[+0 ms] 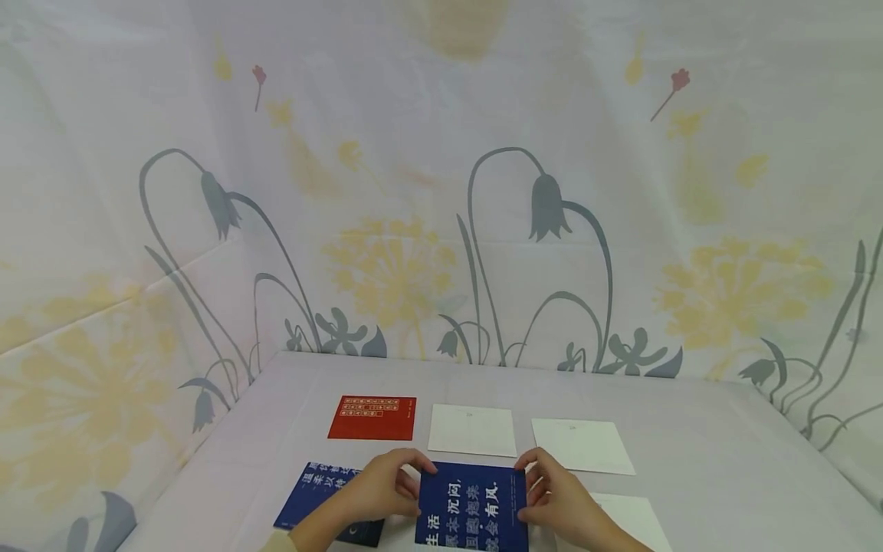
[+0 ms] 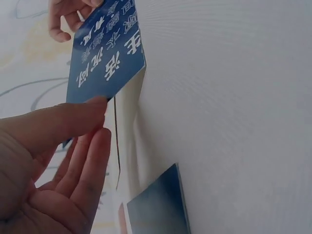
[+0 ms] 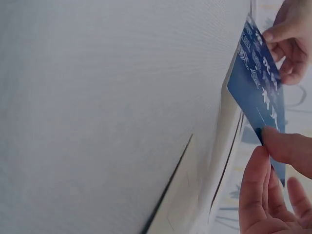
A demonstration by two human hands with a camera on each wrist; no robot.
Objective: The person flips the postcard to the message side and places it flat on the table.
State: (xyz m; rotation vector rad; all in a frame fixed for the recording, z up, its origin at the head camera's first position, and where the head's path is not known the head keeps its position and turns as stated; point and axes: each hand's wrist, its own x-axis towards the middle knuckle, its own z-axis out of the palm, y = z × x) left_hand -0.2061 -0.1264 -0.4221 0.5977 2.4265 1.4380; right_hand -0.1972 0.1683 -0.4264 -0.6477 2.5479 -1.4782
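A blue postcard (image 1: 472, 498) printed with white characters is held between both hands, near the front of the table. My left hand (image 1: 386, 484) pinches its left edge, thumb on top and fingers curled beneath. On the opposite side, my right hand (image 1: 560, 498) pinches the right edge the same way. Both wrist views show the postcard (image 2: 105, 53) raised off the table and tilted. Another blue postcard (image 1: 303, 491) lies under the left forearm, partly hidden by it. A white card (image 1: 631, 517) is partly covered by the right hand and forearm.
Behind the hands, a red postcard (image 1: 372, 425), a white card (image 1: 472, 429) and a second white card (image 1: 582, 445) lie in a row on the white tabletop (image 1: 724, 460). A flower-printed curtain (image 1: 428, 192) encloses the table's back and sides.
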